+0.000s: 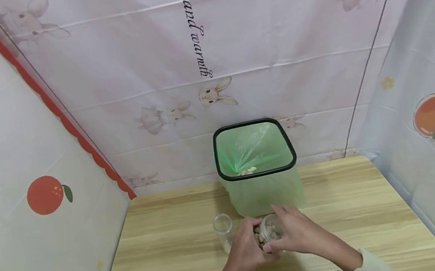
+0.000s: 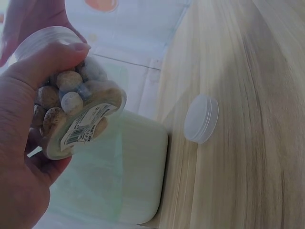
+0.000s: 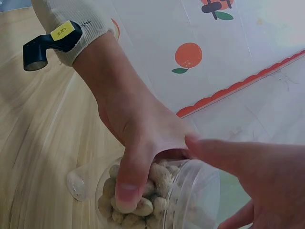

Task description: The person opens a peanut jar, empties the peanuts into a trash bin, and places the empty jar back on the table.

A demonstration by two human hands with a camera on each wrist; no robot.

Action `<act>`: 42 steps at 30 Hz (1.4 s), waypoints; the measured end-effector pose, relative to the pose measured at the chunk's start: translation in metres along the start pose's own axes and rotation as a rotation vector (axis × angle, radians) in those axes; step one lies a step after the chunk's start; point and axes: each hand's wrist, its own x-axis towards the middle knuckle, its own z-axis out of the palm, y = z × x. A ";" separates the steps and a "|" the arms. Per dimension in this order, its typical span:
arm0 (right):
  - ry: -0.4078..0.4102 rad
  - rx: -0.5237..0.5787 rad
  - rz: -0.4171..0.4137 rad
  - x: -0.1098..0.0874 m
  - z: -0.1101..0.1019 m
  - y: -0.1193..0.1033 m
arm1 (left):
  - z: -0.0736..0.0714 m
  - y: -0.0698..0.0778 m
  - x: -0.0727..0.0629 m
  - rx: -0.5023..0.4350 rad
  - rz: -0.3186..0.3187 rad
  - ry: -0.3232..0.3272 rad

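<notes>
My left hand [image 1: 244, 246] grips a clear jar [image 2: 78, 102] of unshelled peanuts [image 3: 128, 222] round its body, its thumb lying across the side. The jar is tilted, with its labelled base facing the left wrist camera. At the jar's clear top end, my right hand [image 1: 298, 230] curls its thumb and fingers about the rim. Whether a lid sits on that end, I cannot tell. Left of my hands stands a clear glass container [image 1: 222, 224]. A translucent round lid [image 2: 200, 119] rests on the wooden table in the left wrist view; in the head view it is hidden.
Directly beyond my hands is a square bin [image 1: 268, 194] with a black rim and green liner. Some pale bits [image 1: 248, 170] lie inside it. The wooden table [image 1: 165, 259] meets a printed back curtain [image 1: 178, 156] and patterned sheets on both sides.
</notes>
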 end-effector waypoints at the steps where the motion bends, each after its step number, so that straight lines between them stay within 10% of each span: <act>1: 0.000 -0.001 0.008 0.000 0.000 -0.001 | 0.000 0.001 0.000 0.004 0.000 0.003; 15: -0.025 0.026 -0.048 0.003 -0.003 0.004 | -0.006 0.004 0.002 -0.011 0.005 -0.048; 31: -0.019 -0.109 -0.381 -0.005 -0.007 0.017 | -0.009 -0.001 -0.001 -0.100 0.018 -0.107; 42: -0.013 0.012 -0.187 -0.003 -0.002 0.018 | -0.001 -0.003 -0.001 -0.080 0.017 -0.049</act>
